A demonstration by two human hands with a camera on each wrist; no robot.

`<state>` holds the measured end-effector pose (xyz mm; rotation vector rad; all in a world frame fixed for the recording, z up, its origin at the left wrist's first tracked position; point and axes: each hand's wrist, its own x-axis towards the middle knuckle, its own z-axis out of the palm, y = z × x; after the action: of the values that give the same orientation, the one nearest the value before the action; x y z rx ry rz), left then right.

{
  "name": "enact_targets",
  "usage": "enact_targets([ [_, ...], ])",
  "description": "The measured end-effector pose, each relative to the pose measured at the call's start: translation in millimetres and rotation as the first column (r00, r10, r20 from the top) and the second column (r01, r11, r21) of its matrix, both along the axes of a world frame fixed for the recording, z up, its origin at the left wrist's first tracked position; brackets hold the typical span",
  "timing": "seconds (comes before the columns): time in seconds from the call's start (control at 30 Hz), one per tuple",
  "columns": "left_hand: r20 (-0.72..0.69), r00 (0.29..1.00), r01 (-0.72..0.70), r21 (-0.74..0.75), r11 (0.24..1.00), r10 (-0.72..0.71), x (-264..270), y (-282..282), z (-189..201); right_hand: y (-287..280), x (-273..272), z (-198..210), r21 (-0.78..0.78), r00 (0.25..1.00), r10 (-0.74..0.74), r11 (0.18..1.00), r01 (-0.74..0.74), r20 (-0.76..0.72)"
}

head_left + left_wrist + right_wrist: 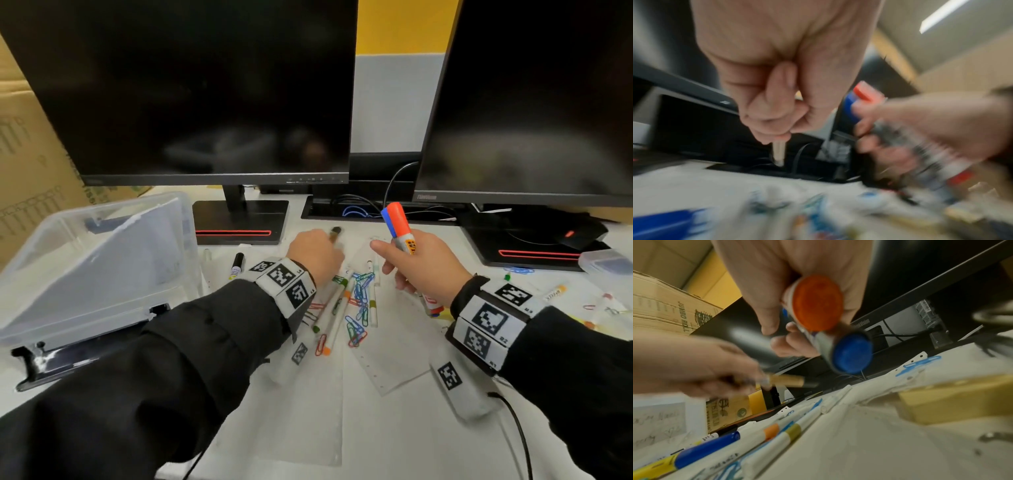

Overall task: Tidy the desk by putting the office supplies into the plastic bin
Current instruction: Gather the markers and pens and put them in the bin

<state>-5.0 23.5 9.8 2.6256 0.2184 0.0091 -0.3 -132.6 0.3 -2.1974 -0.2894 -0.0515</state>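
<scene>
A white desk [394, 428] runs beneath two dark monitors, with cardboard boxes at ten o'clock and a yellow-and-white wall behind.

The right hand [424, 270] is curled round two fat markers, one orange-capped [399, 219] and one blue-capped [387, 222], held upright with the caps at twelve o'clock; the right wrist view shows both butt ends side by side under the fingers. The left hand [317, 255] is closed on a slim brown-and-black pen [335, 233], whose tip pokes out past the knuckles.

The rest of the supplies lie in the middle of the desk between the two wrists: thin white pens [334, 308] with coloured bands, tangled with a heap of coloured paper clips [358, 308]. A black-capped marker [237, 265] lies at nine o'clock from the left hand.

These should all be light and stiff. The markers are smooth and round, likely to roll, so I would take them mid-barrel. The clips are tiny and slippery; scooping or pinching a cluster looks better than picking singles, and they may snag on the pens.

The clear plastic bin [44, 240] sits at nine o'clock, well apart from the pile. Through its cloudy wall I cannot tell whether any supplies are inside. A small lidded box [606, 262] stands at three o'clock; its contents are unclear.
</scene>
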Motion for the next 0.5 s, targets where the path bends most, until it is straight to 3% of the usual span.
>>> enact_targets([
  [0.07, 0.041, 0.999, 0.003, -0.133, 0.991, 0.002, -12, -12, 12, 0, 1, 2, 0.097, 1.000, -0.007, 0.995, 0.009, -0.028],
  [0.17, 0.095, 0.990, 0.127, -0.280, 0.952, -0.104, -34, -35, 15, 4, 5, 2, 0.306, 0.992, -0.052, 0.948, 0.086, -0.118],
  [0.27, 0.070, 0.964, 0.265, -0.313, 0.912, -0.256, -47, -46, 12, 6, 7, 2, 0.394, 0.982, -0.145, 0.901, 0.183, -0.124],
  [0.33, 0.023, 0.961, 0.273, -0.219, 0.937, -0.274, -40, -38, 11, 2, 10, 3, 0.408, 0.974, -0.197, 0.885, 0.225, -0.110],
  [0.43, 0.001, 0.999, 0.051, 0.037, 0.998, -0.051, -16, -2, 8, -4, 13, 3, 0.465, 0.972, -0.170, 0.856, 0.226, -0.160],
  [0.5, -0.076, 0.994, -0.060, 0.254, 0.965, 0.082, -3, 25, 6, -8, 12, 3, 0.468, 0.970, -0.120, 0.859, 0.208, -0.209],
])
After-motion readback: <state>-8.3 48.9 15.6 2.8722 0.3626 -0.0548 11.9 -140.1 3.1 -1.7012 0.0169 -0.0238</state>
